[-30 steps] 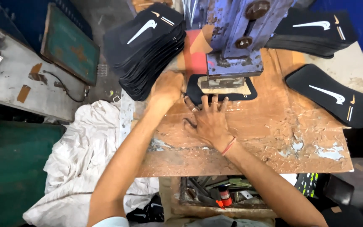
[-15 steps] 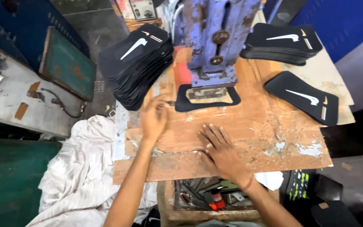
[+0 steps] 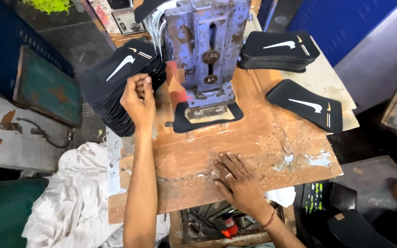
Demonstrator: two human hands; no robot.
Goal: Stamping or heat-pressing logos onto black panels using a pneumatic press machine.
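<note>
Here, worn brown worktable (image 3: 272,138) — right hand (image 3: 237,177) flat, open, empty; left hand (image 3: 138,98) fingers curled at black stack (image 3: 116,78), grip unclear.

Worn wooden worktable (image 3: 272,138), blue wall (image 3: 345,18), white cloth (image 3: 70,202) on floor.

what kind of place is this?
Probably a small workshop making footwear parts: a worn blue press on a scuffed wooden bench, stacks of black sole-shaped pieces, the left hand at one stack.
</note>
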